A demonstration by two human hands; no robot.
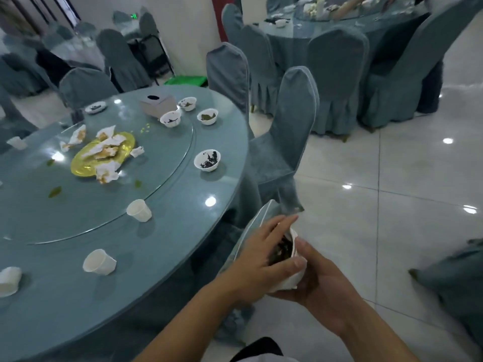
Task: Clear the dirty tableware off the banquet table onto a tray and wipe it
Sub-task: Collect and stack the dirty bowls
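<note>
Hands up close: the right hand [322, 282] is curled round a white bowl [290, 280], thumb on its rim. The left hand [258, 254] lies across the bowl's mouth with fingers straight, over the dark leaves inside. That bowl is held off the table, just past its near-right edge.

Over to the big round table [162, 257] on the left, glass turntable [86, 212] in its middle. A covered chair [285, 142] stands just beside the rim. On the turntable there's a yellow plate [83, 167] under crumpled napkins [107, 171], and a tissue box [156, 104] at the far side. Four small bowls [207, 160] with dark dregs stand toward the far right, with a saucer [95, 107] farther left. Two paper cups [139, 210] are nearer, one at the turntable's edge and one lying on its side on the table.
</note>
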